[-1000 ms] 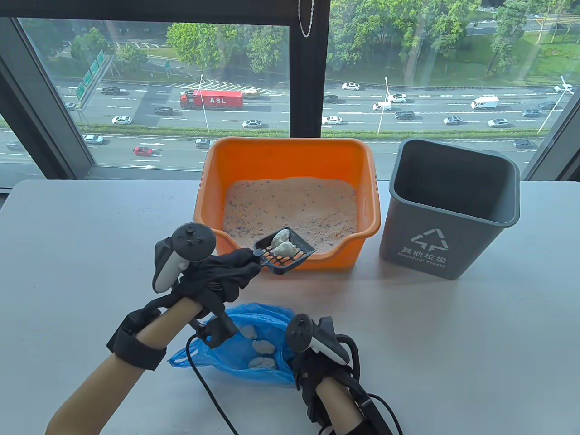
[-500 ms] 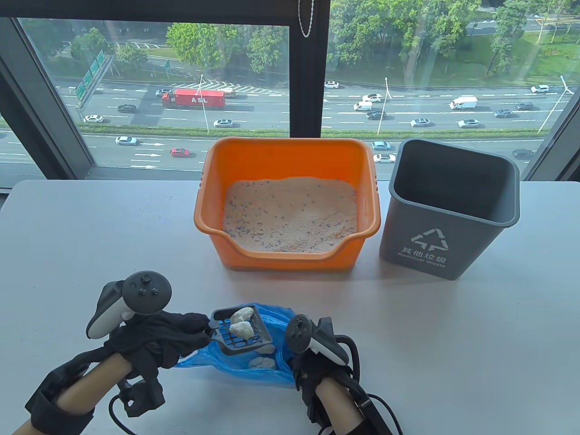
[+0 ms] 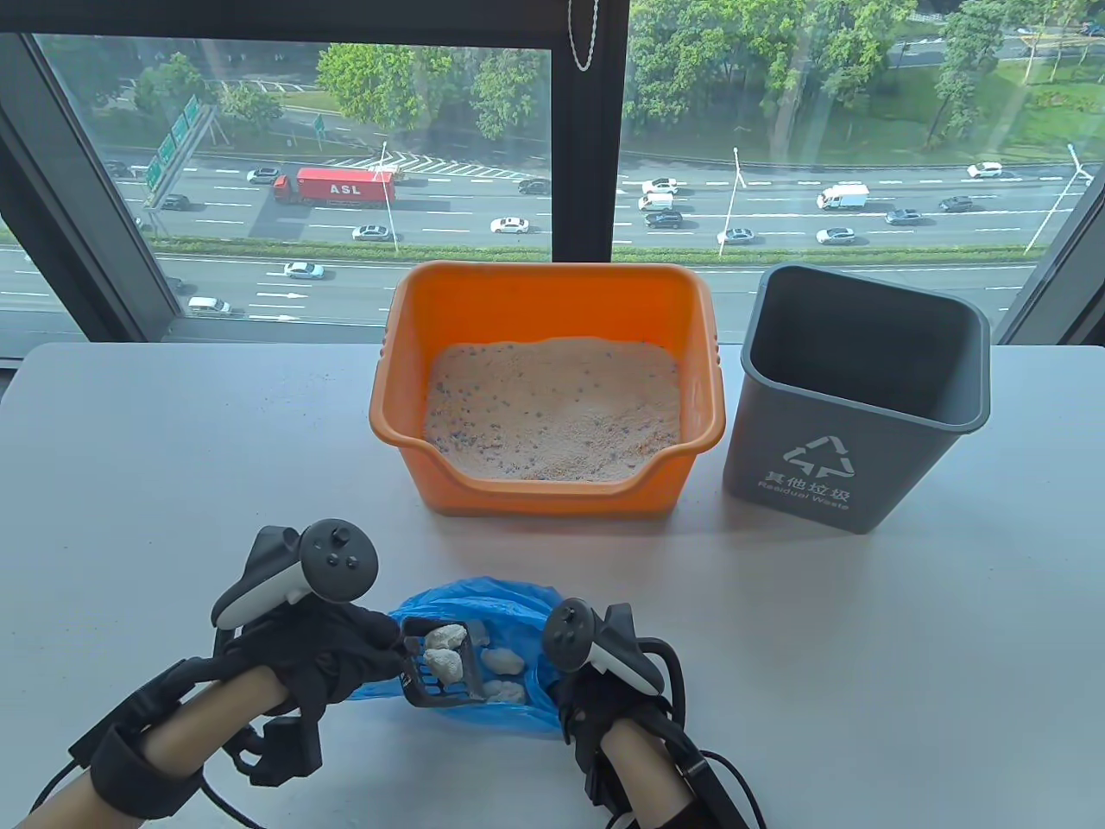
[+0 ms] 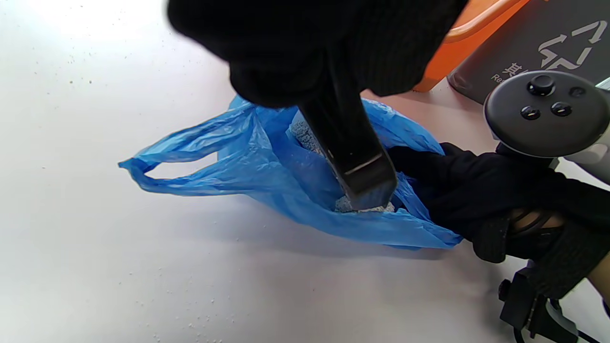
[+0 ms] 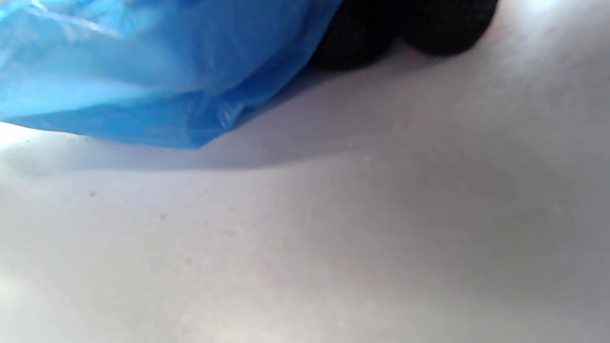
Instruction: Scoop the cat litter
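Observation:
My left hand [image 3: 332, 652] grips the handle of a dark slotted litter scoop [image 3: 442, 669]. The scoop carries two whitish litter clumps [image 3: 445, 652] and sits tilted inside the mouth of a blue plastic bag [image 3: 483, 604]. Other clumps [image 3: 502, 673] lie in the bag. The left wrist view shows the scoop's underside [image 4: 355, 157] dipping into the bag [image 4: 238, 162]. My right hand [image 3: 604, 699] holds the bag's right edge; its fingers [image 4: 457, 186] grip the blue plastic. An orange litter box [image 3: 548, 298] with pale litter [image 3: 552, 410] stands behind.
A grey waste bin [image 3: 855, 389] stands right of the litter box. The white table [image 3: 863, 648] has fine litter grains [image 4: 200, 324] near the bag. A window runs along the table's far edge. Cables trail from both wrists.
My left hand carried the loaded scoop from the litter box's front lip back to the bag, then lowered and tilted it into the bag's mouth. My right hand stayed on the bag.

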`<action>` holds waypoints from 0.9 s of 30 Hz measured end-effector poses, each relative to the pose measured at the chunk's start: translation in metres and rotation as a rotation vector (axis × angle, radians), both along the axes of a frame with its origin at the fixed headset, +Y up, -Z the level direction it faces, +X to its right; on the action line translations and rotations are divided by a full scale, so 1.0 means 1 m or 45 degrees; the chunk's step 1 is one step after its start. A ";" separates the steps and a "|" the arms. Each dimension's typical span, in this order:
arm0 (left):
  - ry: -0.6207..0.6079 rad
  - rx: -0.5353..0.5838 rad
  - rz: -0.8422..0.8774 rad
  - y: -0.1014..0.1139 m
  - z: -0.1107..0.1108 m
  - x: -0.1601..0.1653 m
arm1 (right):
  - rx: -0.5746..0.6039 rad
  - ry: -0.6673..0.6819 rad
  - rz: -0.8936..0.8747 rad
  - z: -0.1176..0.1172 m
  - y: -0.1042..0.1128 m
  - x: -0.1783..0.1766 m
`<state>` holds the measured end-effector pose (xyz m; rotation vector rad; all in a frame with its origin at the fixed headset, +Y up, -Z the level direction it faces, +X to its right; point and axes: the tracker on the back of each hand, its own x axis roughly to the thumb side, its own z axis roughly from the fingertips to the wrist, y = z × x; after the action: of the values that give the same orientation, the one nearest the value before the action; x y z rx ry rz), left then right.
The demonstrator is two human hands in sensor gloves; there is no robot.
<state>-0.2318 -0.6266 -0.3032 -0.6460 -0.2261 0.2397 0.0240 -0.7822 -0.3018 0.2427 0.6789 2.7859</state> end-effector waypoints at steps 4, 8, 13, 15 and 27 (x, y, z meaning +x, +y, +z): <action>0.005 0.036 -0.067 0.001 -0.010 0.008 | 0.000 0.000 0.000 0.000 0.000 0.000; 0.021 0.014 -0.066 -0.001 -0.015 0.006 | 0.000 0.000 0.000 0.000 0.000 0.000; 0.041 -0.008 -0.034 0.000 -0.015 0.001 | -0.002 0.000 -0.002 0.001 0.000 0.000; 0.043 -0.015 -0.038 0.000 -0.014 -0.001 | -0.002 0.000 -0.001 0.000 0.000 0.000; -0.042 0.067 -0.138 0.020 -0.012 0.026 | 0.000 -0.001 0.003 0.000 0.000 0.000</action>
<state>-0.2061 -0.6062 -0.3152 -0.6086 -0.2279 0.1188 0.0238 -0.7817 -0.3020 0.2414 0.6791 2.7881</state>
